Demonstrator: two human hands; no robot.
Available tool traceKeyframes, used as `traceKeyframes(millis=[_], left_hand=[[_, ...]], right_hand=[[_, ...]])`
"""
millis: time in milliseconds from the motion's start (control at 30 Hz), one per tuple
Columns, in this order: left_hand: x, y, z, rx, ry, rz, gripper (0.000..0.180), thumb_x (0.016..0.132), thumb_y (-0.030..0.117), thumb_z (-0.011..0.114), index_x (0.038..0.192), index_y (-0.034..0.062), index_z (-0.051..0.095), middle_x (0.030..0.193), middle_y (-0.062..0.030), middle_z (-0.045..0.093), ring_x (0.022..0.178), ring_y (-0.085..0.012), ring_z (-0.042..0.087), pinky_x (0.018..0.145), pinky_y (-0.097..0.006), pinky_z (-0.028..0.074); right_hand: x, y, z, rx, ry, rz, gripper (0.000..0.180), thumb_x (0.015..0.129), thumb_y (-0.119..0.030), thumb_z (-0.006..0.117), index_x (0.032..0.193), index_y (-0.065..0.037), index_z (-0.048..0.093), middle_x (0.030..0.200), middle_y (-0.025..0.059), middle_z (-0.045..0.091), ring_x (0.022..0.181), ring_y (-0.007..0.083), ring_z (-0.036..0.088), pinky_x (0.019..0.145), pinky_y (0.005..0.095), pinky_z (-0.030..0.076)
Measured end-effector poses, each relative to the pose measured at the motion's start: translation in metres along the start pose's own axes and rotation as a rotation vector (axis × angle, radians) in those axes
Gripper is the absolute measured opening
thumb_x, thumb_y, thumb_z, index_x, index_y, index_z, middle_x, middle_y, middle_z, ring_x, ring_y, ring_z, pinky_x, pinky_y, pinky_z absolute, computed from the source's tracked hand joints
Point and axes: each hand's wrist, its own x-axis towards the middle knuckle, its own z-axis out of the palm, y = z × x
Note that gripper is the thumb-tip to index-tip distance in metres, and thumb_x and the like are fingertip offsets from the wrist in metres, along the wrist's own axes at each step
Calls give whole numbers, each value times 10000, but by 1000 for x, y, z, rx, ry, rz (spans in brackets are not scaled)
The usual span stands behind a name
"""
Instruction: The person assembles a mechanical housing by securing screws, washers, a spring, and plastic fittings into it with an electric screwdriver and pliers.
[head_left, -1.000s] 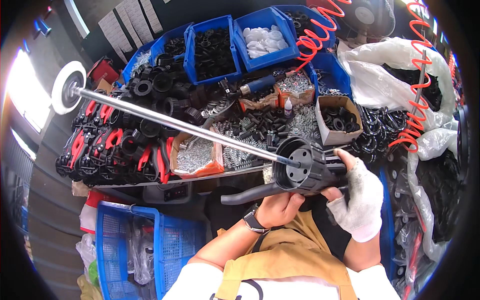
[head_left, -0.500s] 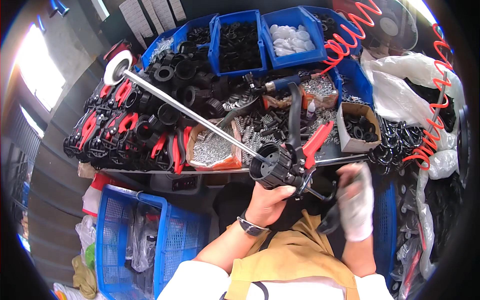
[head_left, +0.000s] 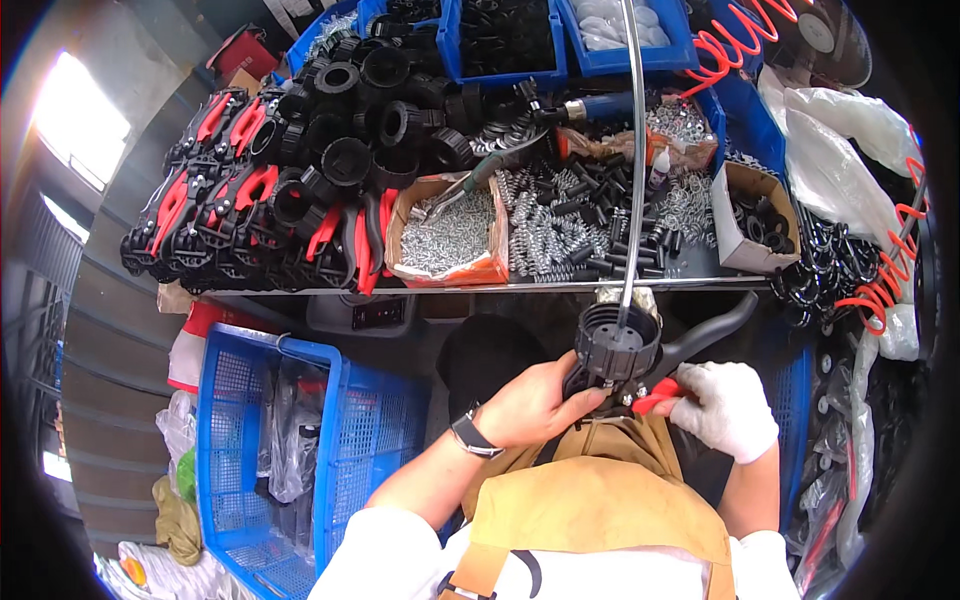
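An unfinished caulking gun [head_left: 615, 345] with a ribbed black collar is held in front of my apron. My left hand [head_left: 530, 400], wearing a wristwatch, closes around its body below the collar. Its long metal rod [head_left: 638, 150] rises from the collar, and the upper end runs out of the picture. A curved black handle [head_left: 715, 330] sticks out to the right. My right hand [head_left: 725, 410], in a white glove, grips the gun's red trigger [head_left: 655, 397] between bent fingers. My fingers partly hide the mechanism.
On the bench lie red-and-black gun handles [head_left: 175, 215], black collars [head_left: 345, 160], springs [head_left: 555, 240] and a carton of small metal parts [head_left: 445, 240]. Blue bins [head_left: 450, 40] line the back. Red coiled hoses [head_left: 880, 290] hang at right. A blue basket [head_left: 335, 440] stands at lower left.
The caulking gun has turned, its rod swinging from leaning left to nearly upright. My right hand, apart from the trigger before, has taken hold of it. The view has shifted slightly.
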Motion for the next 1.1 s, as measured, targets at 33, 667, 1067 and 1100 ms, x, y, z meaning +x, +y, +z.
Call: traceKeyframes(millis=[33,667,1067,1100], left_hand=[[3,-4,0,-50,60,142,451,950,132,621,1348,2,451,1216,-116,620,864,-247,696,751,-371,552],[55,21,64,-1400,166,326,970,729,455,850,1466,72,349,1458,-49,443,1330,-212,439,1142,-401,323],[48,12,60,-1184,366,166,622,760,15,821,1310,63,534,1203,-12,600,1127,-149,551,998,-324,444],[52,14,52,-867,436,215,557,802,122,820,1286,54,553,1173,-27,618,1073,-137,567,957,-319,466]], right_hand=[[5,3,0,36,11,-17,355,734,-382,786,851,-54,717,723,116,665,674,310,655,607,402,518],[76,-53,11,387,792,108,200,907,21,591,1095,-13,532,936,160,599,766,321,608,704,383,504],[65,-35,49,238,1135,-145,304,1000,-255,516,1204,-36,568,1123,149,593,1075,347,546,1029,477,354],[62,-33,50,385,1117,-143,301,1007,-248,514,1192,-16,567,1117,155,595,1069,342,549,1029,472,358]])
